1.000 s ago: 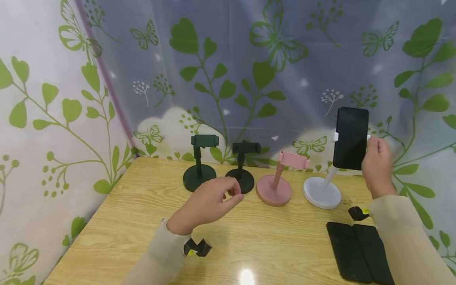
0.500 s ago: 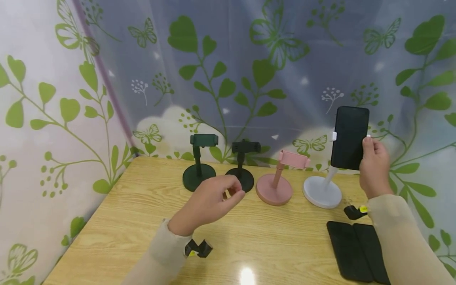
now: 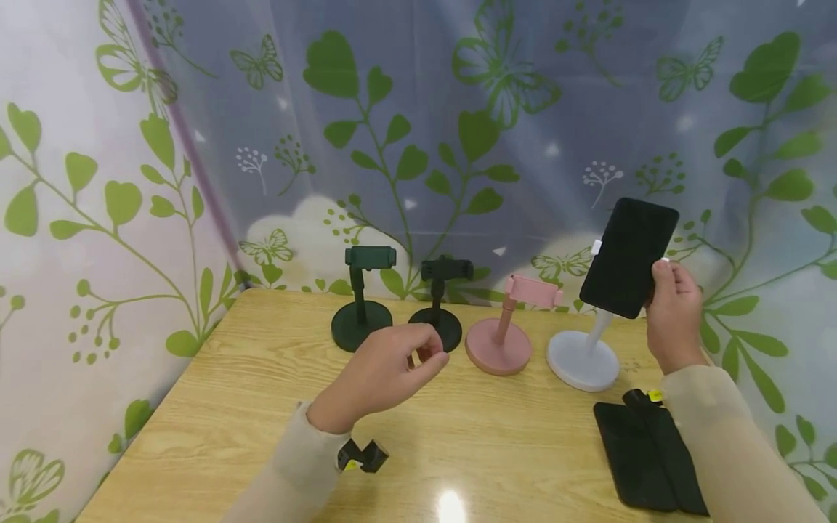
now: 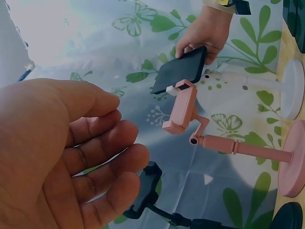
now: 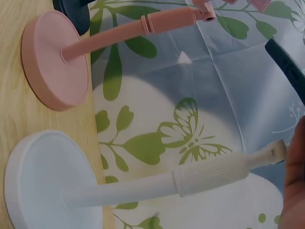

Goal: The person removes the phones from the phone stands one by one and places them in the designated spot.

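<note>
A black phone (image 3: 631, 258) sits in the clamp of a white phone stand (image 3: 582, 361), leaning clockwise in the head view. My right hand (image 3: 676, 316) grips its lower right edge, thumb by the white clamp tab and the other fingers partly hidden behind. In the right wrist view only a sliver of the phone (image 5: 288, 69) and part of the hand show. My left hand (image 3: 386, 367) hovers above the table, fingers loosely bent and holding nothing. Past its fingertips, the left wrist view shows a pink phone stand (image 4: 185, 107).
Left of the white stand, the pink stand (image 3: 499, 347), a black stand (image 3: 447, 269) and a dark green stand (image 3: 361, 325) stand in a row at the back of the wooden table (image 3: 261, 407). Two black phones (image 3: 634, 457) lie side by side at the front right. Patterned curtain hangs behind.
The phone has turned from nearly upright to a clockwise lean, with my right hand moving slightly left along with it. My left hand has stayed in place.
</note>
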The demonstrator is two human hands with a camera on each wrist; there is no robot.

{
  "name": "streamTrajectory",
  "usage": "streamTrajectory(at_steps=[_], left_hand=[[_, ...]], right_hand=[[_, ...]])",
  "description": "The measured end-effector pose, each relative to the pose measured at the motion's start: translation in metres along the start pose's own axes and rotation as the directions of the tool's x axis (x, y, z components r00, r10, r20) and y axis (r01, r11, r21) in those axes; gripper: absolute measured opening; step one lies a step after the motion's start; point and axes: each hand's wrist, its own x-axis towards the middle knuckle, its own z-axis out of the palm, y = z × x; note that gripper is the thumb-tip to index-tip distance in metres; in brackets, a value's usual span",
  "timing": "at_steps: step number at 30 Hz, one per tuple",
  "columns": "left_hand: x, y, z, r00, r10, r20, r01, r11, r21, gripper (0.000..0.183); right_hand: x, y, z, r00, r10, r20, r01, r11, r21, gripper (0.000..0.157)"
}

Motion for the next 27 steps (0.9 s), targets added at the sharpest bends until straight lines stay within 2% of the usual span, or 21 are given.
streamTrajectory(at_steps=[4,7,12,19,21,24,27], left_hand=[[0.000,0.000,0.000,1.000,-0.004,0.006,0.004,1.000,0.006,0.009],[0.000,0.001,0.001,1.000,-0.013,0.020,0.013,1.000,0.008,0.009],[0.000,0.001,0.001,1.000,-0.025,0.019,0.025,1.000,0.013,0.009],[-0.001,-0.001,0.002,0.999,-0.025,0.028,0.024,1.000,0.014,0.009],[-0.001,0.000,0.002,0.999,-0.025,0.028,0.024,1.000,0.011,0.010],[0.000,0.002,0.001,0.999,-0.020,0.026,0.020,1.000,0.015,0.010],[0.000,0.005,-0.001,1.000,-0.014,0.025,0.014,1.000,0.021,0.011]], right_hand=[[-0.003,0.000,0.001,0.998,-0.061,-0.030,0.058,0.995,-0.087,0.027],[-0.005,-0.001,0.004,0.985,-0.160,-0.071,0.147,0.976,-0.162,0.023],[-0.007,-0.016,0.013,0.933,-0.331,-0.139,0.289,0.922,-0.257,0.017],[-0.031,-0.052,0.028,0.863,-0.429,-0.269,0.357,0.892,-0.278,0.018],[-0.042,-0.062,0.032,0.847,-0.462,-0.262,0.386,0.875,-0.292,0.019],[-0.060,-0.074,0.035,0.836,-0.505,-0.214,0.438,0.850,-0.293,0.021],[-0.079,-0.080,0.038,0.835,-0.531,-0.146,0.488,0.836,-0.249,0.020]])
